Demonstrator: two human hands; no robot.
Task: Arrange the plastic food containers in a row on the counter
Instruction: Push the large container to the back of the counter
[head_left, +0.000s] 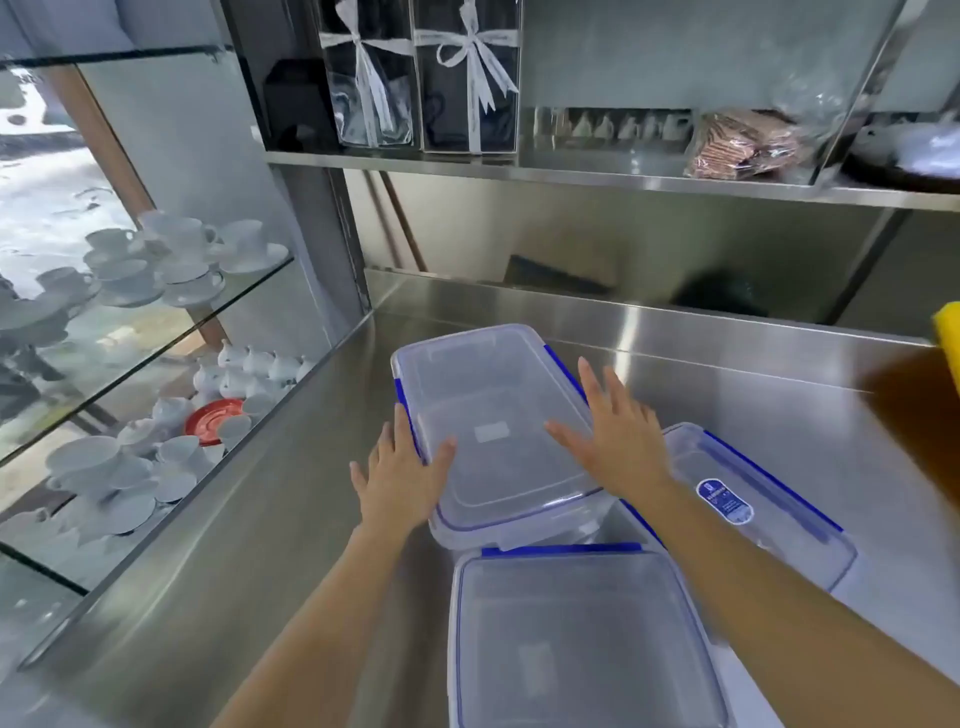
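Three clear plastic containers with blue-clip lids sit on the steel counter (260, 519). The far container (488, 395) lies in the middle, slightly turned. My left hand (400, 480) rests on its near left edge with the fingers spread. My right hand (615, 441) lies flat on the right side of its lid, fingers apart. A second container (582, 639) stands close in front of me. The third container (779, 525), with a blue oval label, is to the right, partly hidden behind my right forearm.
A glass cabinet (171, 322) with white cups, saucers and a red saucer (213, 418) lines the counter's left edge. A steel shelf (571, 174) above holds ribboned boxes and a bag. A yellow object (948, 338) shows at the right edge.
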